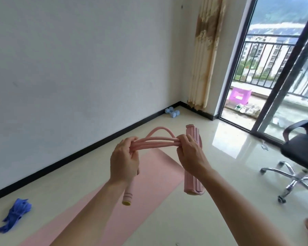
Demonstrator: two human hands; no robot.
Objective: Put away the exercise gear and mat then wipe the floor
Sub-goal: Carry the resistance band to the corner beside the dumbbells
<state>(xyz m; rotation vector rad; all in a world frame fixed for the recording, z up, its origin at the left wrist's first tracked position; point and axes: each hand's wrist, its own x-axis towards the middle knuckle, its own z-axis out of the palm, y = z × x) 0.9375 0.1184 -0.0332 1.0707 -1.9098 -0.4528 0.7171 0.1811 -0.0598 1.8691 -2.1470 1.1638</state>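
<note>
I hold a pink resistance-band exerciser in front of me. My left hand [124, 160] grips one end of its bundled pink tubes [156, 142], and a pink foam handle [129, 194] hangs below that hand. My right hand [189, 155] grips the other end of the tubes against the pink ribbed foot bar [192, 178], which stands upright. A pink exercise mat [132, 197] lies flat on the floor below. Two light blue dumbbells [172, 112] rest by the far wall. A blue cloth [16, 214] lies crumpled at the lower left.
A black office chair [299, 157] on a chrome wheeled base stands at the right. A sliding glass door [274, 77] opens onto a balcony with a purple stool [239, 95]. A beige curtain [205, 55] hangs in the corner. The glossy tiled floor [212, 201] stretches around the mat.
</note>
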